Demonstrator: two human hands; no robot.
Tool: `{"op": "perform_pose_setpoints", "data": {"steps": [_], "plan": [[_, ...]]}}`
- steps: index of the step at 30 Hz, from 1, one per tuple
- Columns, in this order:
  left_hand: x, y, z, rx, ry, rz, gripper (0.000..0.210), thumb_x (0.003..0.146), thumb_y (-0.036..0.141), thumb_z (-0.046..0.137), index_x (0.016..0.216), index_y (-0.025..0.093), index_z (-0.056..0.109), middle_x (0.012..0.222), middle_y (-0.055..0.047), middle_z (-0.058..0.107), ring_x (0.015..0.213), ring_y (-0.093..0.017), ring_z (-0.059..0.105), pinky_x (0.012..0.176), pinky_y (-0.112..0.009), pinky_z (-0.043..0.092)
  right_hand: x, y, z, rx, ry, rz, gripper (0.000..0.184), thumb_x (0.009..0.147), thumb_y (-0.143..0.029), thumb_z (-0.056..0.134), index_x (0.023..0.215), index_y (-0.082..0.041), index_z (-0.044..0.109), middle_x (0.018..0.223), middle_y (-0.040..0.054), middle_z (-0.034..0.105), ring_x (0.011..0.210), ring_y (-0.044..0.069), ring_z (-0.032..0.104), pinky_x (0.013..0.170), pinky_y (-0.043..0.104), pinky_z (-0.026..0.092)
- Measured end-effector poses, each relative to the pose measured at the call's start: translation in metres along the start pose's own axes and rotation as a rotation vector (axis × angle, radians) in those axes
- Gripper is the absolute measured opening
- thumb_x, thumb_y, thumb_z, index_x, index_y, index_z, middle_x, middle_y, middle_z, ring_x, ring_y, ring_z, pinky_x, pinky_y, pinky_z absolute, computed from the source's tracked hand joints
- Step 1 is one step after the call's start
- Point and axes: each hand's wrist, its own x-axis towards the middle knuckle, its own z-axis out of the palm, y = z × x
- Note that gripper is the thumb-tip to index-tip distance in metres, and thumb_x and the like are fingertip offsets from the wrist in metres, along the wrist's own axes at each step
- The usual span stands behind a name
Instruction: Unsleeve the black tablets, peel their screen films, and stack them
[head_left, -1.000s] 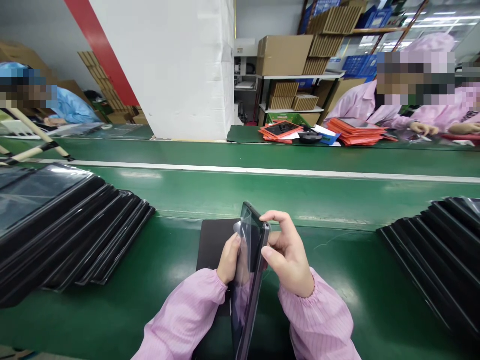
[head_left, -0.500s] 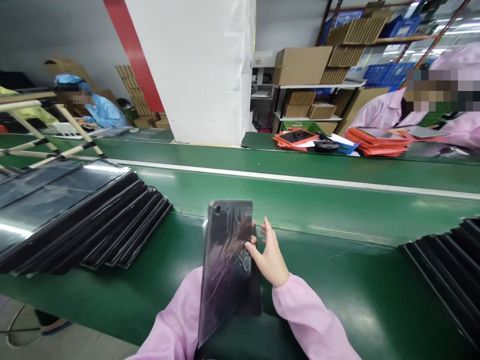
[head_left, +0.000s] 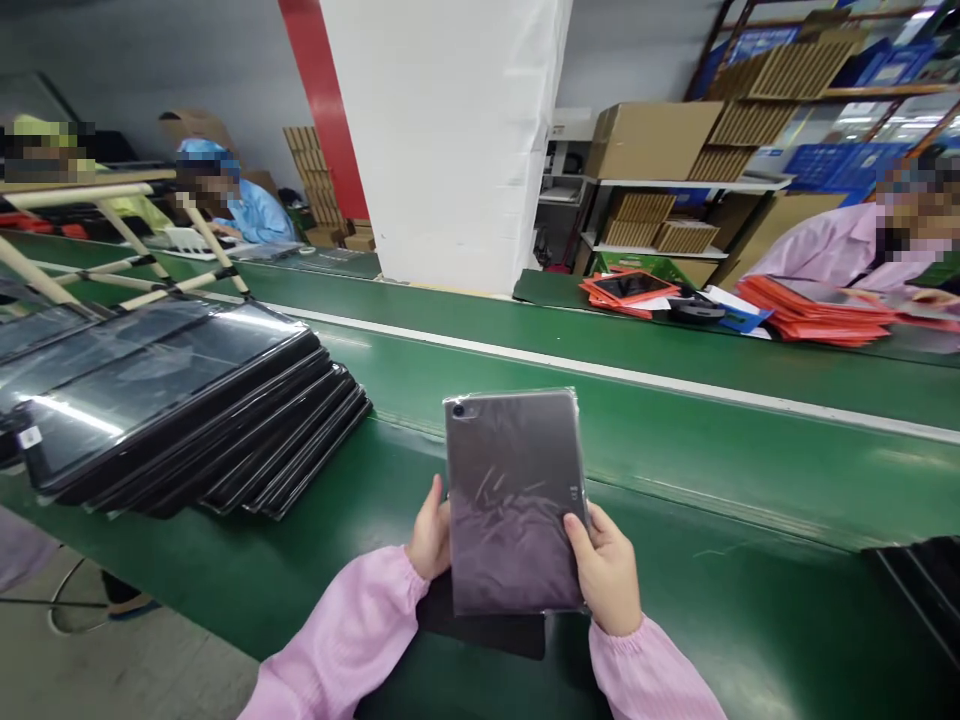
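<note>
A dark grey tablet (head_left: 514, 500) in clear, wrinkled plastic film stands before me, its back and corner camera facing me. My right hand (head_left: 609, 570) is closed on its lower right edge, thumb on the back and fingers behind. At the left edge is my left hand (head_left: 430, 540), its thumb stretched up apart from the tablet. The left fingertips are hidden behind the tablet. Below it, a flat black piece (head_left: 517, 637) lies on the green bench top (head_left: 712, 620); most of it is covered.
Film-wrapped black tablets (head_left: 187, 400) lie in a fanned stack on the left, near a cream tube frame (head_left: 127, 220). More dark flat items (head_left: 919, 590) lie at right. Across the bench are orange sleeves (head_left: 817, 310) and co-workers. A white pillar (head_left: 442, 140) stands behind.
The tablet has turned from an angle to show its back squarely. My right hand has closed on its edge, and my left hand has come into sight. The view has swung left.
</note>
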Motion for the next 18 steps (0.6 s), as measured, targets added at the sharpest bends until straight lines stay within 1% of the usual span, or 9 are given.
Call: {"op": "perform_pose_setpoints", "data": {"steps": [1,2,4,6,9,11,13,16,18], "plan": [[-0.002,-0.004,-0.003,0.046,-0.029,-0.021,0.07,0.055,0.078,0.075,0.09,0.018,0.073,0.093,-0.014,0.075,0.106,-0.039,0.065,0.097,-0.054,0.049,0.002,0.002,-0.002,-0.04,0.042,-0.03,0.046,0.078,-0.056,0.073,0.102,-0.017,0.072,0.095,0.0128,0.077,0.094,0.031,0.072,0.085,0.042,0.059],[-0.004,-0.008,-0.005,0.096,-0.047,-0.034,0.07,0.049,0.071,0.083,0.093,0.018,0.072,0.097,-0.014,0.075,0.108,-0.039,0.065,0.099,-0.055,0.047,0.004,0.005,-0.004,-0.083,0.085,-0.059,0.045,0.08,-0.056,0.071,0.102,-0.016,0.073,0.097,0.0131,0.077,0.095,0.031,0.072,0.084,0.042,0.059],[-0.009,-0.016,-0.01,0.2,-0.049,-0.019,0.071,0.043,0.05,0.095,0.101,0.018,0.07,0.106,-0.012,0.075,0.111,-0.038,0.064,0.104,-0.055,0.043,0.007,0.014,-0.005,-0.165,0.181,-0.121,0.045,0.081,-0.055,0.068,0.101,-0.016,0.075,0.098,0.0136,0.077,0.091,0.03,0.072,0.08,0.041,0.06],[-0.013,-0.019,-0.012,0.29,-0.048,0.019,0.07,0.049,0.04,0.095,0.109,0.017,0.068,0.114,-0.013,0.073,0.114,-0.036,0.063,0.107,-0.054,0.041,0.009,0.021,-0.005,-0.221,0.269,-0.195,0.042,0.081,-0.05,0.069,0.103,-0.015,0.075,0.097,0.0133,0.076,0.083,0.027,0.072,0.073,0.037,0.06],[-0.018,-0.016,-0.012,0.443,-0.135,0.062,0.068,0.064,0.046,0.085,0.119,0.013,0.063,0.123,-0.016,0.069,0.118,-0.035,0.061,0.107,-0.053,0.042,0.014,0.026,-0.006,-0.276,0.334,-0.366,0.027,0.082,-0.039,0.072,0.095,-0.016,0.075,0.095,0.0105,0.073,0.078,0.021,0.069,0.065,0.03,0.057],[-0.021,-0.011,-0.01,0.483,-0.174,0.068,0.067,0.069,0.046,0.08,0.123,0.012,0.061,0.126,-0.018,0.067,0.12,-0.035,0.061,0.108,-0.052,0.043,0.016,0.022,-0.007,-0.352,0.347,-0.476,0.017,0.083,-0.035,0.073,0.083,-0.018,0.073,0.089,0.0075,0.07,0.076,0.019,0.066,0.063,0.028,0.054],[-0.024,-0.009,-0.008,0.49,-0.184,0.07,0.063,0.072,0.045,0.077,0.123,0.012,0.061,0.127,-0.018,0.067,0.121,-0.035,0.06,0.108,-0.051,0.043,0.017,0.016,-0.008,-0.472,0.359,-0.56,0.015,0.084,-0.032,0.072,0.078,-0.019,0.071,0.082,0.0047,0.068,0.069,0.017,0.062,0.061,0.028,0.049],[-0.026,-0.009,-0.007,0.498,-0.159,0.078,0.057,0.074,0.042,0.075,0.12,0.012,0.063,0.124,-0.016,0.069,0.118,-0.034,0.062,0.107,-0.049,0.044,0.017,0.007,-0.004,-0.669,0.39,-0.728,0.013,0.086,-0.029,0.072,0.078,-0.019,0.07,0.078,0.0035,0.067,0.068,0.017,0.059,0.067,0.032,0.046],[-0.026,-0.01,-0.007,0.507,-0.125,0.075,0.054,0.074,0.042,0.075,0.118,0.012,0.063,0.121,-0.015,0.07,0.115,-0.033,0.063,0.105,-0.049,0.046,0.017,0.003,0.005,-0.73,0.377,-0.817,0.009,0.086,-0.025,0.073,0.079,-0.019,0.069,0.077,0.0033,0.067,0.07,0.018,0.06,0.072,0.034,0.045]]}}
